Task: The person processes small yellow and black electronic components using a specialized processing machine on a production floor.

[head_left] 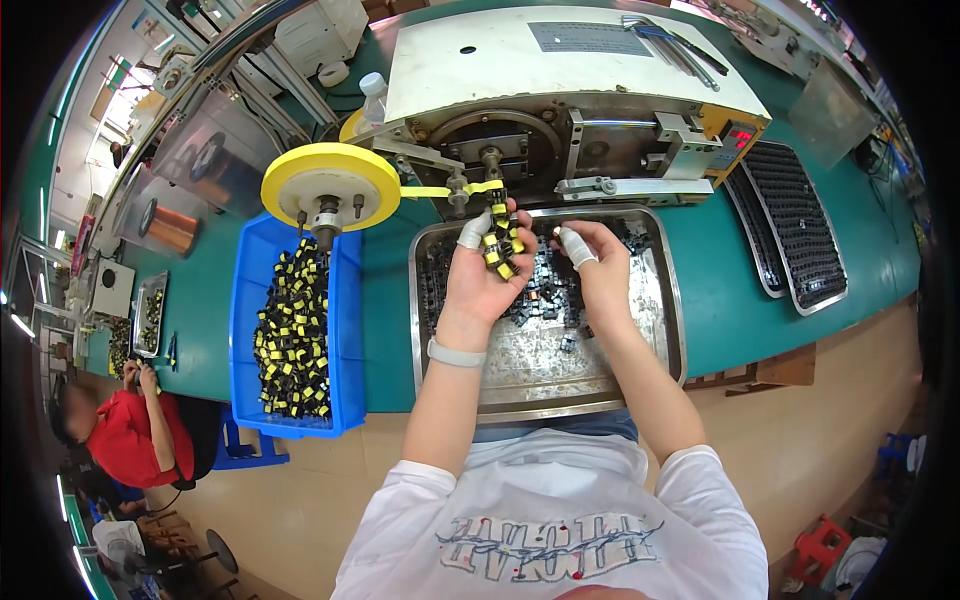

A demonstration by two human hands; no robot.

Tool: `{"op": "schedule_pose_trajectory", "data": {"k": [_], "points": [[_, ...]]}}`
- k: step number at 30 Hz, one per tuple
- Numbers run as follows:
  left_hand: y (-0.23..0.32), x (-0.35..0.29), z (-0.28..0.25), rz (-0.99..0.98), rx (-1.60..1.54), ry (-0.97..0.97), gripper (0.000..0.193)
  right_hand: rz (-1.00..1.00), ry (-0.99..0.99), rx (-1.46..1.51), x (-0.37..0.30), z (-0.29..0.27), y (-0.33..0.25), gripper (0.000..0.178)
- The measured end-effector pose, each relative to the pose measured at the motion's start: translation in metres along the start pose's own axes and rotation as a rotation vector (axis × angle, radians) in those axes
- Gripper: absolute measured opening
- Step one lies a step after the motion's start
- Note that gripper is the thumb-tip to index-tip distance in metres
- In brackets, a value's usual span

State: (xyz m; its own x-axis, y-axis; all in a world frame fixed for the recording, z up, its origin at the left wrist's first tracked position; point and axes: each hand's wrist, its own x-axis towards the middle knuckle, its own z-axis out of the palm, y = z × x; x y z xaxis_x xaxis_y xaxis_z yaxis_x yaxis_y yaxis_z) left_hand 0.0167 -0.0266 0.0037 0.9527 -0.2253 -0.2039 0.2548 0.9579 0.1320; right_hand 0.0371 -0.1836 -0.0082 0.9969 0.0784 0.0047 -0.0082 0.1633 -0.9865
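My left hand is cupped, palm up, around several small black coils wrapped in yellow tape. It sits just under the winding head of a bench machine, where a strip of yellow tape runs in from a large yellow tape roll. My right hand is closed in a pinch over the metal tray; whatever is at its fingertips is too small to name. Both thumbs wear white covers. Loose dark coils lie in the tray beneath my hands.
A blue bin full of yellow-taped coils stands on the left. To the right lie dark trays of parts. Hex keys rest on the machine's white top. A person in red works at the far left.
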Motion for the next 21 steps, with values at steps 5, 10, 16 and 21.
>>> {"op": "schedule_pose_trajectory", "data": {"k": [5,10,16,21], "points": [[0.003,-0.01,-0.006,-0.11,-0.06,0.0,0.022,-0.024,0.002,0.154,-0.004,0.009,-0.005,0.015],[0.011,-0.012,-0.004,0.092,0.02,0.251,0.023,0.012,-0.073,0.052,-0.008,0.037,-0.029,0.016],[0.01,-0.013,-0.001,0.205,0.08,0.285,0.022,0.01,-0.011,0.215,-0.01,0.069,-0.031,0.011],[0.008,-0.009,-0.004,0.191,0.086,0.254,0.023,-0.082,0.057,0.197,-0.01,0.076,-0.016,0.011]]}}
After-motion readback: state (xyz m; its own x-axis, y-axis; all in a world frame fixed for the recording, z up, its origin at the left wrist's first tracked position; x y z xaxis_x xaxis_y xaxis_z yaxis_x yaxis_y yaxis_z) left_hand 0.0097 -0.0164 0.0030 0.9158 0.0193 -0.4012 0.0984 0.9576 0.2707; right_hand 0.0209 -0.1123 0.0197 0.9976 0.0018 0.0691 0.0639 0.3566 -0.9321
